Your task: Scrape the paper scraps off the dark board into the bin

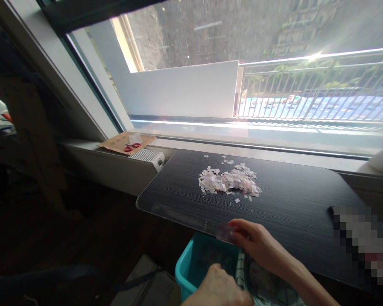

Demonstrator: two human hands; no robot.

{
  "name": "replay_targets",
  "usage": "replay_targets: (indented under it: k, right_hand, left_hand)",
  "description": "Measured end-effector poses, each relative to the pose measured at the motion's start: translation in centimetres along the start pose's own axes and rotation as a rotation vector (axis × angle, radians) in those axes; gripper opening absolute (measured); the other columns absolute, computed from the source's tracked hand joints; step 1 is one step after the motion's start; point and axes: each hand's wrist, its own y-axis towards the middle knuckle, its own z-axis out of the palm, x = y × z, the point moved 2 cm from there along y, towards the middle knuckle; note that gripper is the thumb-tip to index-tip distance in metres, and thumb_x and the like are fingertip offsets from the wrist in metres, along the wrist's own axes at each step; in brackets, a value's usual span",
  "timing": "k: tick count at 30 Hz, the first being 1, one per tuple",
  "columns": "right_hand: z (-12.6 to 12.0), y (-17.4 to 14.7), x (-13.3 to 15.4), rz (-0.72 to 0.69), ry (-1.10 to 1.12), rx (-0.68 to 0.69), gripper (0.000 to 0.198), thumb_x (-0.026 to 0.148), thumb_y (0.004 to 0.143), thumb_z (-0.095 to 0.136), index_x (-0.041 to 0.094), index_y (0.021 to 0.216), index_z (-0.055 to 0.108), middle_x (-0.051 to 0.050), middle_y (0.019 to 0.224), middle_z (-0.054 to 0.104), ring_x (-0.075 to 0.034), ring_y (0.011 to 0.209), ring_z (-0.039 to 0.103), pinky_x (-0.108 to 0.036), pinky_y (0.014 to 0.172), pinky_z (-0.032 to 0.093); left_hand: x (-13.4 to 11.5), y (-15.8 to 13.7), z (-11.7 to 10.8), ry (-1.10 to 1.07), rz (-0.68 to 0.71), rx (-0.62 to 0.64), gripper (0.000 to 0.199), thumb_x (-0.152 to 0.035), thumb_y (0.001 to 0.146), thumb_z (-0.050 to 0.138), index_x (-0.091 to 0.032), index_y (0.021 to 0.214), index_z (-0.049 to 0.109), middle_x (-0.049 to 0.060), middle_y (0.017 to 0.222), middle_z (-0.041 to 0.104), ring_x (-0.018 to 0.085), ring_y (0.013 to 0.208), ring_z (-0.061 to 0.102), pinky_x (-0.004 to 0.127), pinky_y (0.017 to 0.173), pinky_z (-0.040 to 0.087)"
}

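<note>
My right hand (pixel 250 238) is at the front edge of the dark table (pixel 290 199), its thumb and fingers pinched on a thin, see-through plastic piece (pixel 225 233). Lower down, my left hand (pixel 218 287) is over the teal bin (pixel 187 270), back of the hand up; its fingers are hidden from view. Inside the bin lie some dim pieces that I cannot make out. On the tabletop beyond my hands is a loose heap of small cut pieces (pixel 228 180), whitish and pinkish, with a few strays around it.
Red-handled scissors (pixel 132 147) lie on a brown paper envelope (pixel 115 142) on the sill, beside a white radiator (pixel 148 157). A blurred-out object (pixel 367 242) is at the table's right side. Patterned cloth (pixel 270 280) shows below the table edge. The window fills the back.
</note>
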Motion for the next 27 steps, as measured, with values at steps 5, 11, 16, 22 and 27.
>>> replay_targets:
  k: [5, 11, 16, 22, 27]
  right_hand:
    - [-0.8, 0.0, -1.5, 0.029, 0.073, -0.099, 0.031, 0.033, 0.086, 0.053, 0.019, 0.110, 0.067, -0.001, 0.077, 0.068, -0.015, 0.066, 0.061, -0.024, 0.059, 0.049]
    - [-4.1, 0.7, -6.2, 0.079, 0.247, -0.499, 0.046, 0.040, 0.069, 0.066, 0.017, 0.109, 0.065, -0.003, 0.077, 0.067, -0.017, 0.064, 0.063, -0.025, 0.053, 0.051]
    - [-4.2, 0.3, -7.5, 0.064, 0.377, -0.660, 0.047, 0.042, 0.066, 0.068, 0.017, 0.106, 0.065, -0.007, 0.084, 0.075, -0.023, 0.077, 0.070, -0.030, 0.059, 0.056]
    - [-4.2, 0.0, -7.1, -0.004, 0.328, -0.777, 0.041, 0.048, 0.063, 0.070, 0.016, 0.089, 0.072, -0.008, 0.084, 0.077, -0.025, 0.079, 0.070, -0.036, 0.072, 0.056]
    - [-4.9, 0.2, -6.9, -0.052, 0.284, -0.840, 0.042, 0.052, 0.060, 0.070, 0.017, 0.083, 0.075, -0.008, 0.080, 0.077, -0.026, 0.076, 0.071, -0.037, 0.071, 0.056]
  left_hand:
    - [0.3, -0.8, 0.5, 0.010, -0.001, -0.023, 0.010, -0.020, 0.088, 0.062, -0.016, 0.094, 0.069, 0.014, 0.084, 0.073, 0.032, 0.075, 0.071, 0.042, 0.071, 0.051]
    - [0.7, -1.8, 2.1, -0.012, -0.065, -0.207, 0.013, -0.025, 0.081, 0.066, -0.020, 0.093, 0.069, 0.011, 0.080, 0.073, 0.031, 0.070, 0.070, 0.036, 0.065, 0.049]
    - [-0.3, -2.3, 3.3, 0.012, -0.109, -0.230, 0.015, -0.028, 0.080, 0.068, -0.020, 0.092, 0.069, 0.012, 0.081, 0.073, 0.032, 0.071, 0.070, 0.034, 0.063, 0.049]
    - [-1.7, -4.6, 5.4, 0.033, -0.180, -0.276, 0.015, -0.032, 0.082, 0.068, -0.021, 0.092, 0.070, 0.011, 0.082, 0.073, 0.033, 0.072, 0.070, 0.032, 0.061, 0.047]
    - [-2.0, -5.4, 7.1, 0.029, -0.228, -0.363, 0.023, -0.042, 0.081, 0.070, -0.021, 0.091, 0.070, 0.010, 0.078, 0.073, 0.032, 0.072, 0.070, 0.031, 0.060, 0.045]
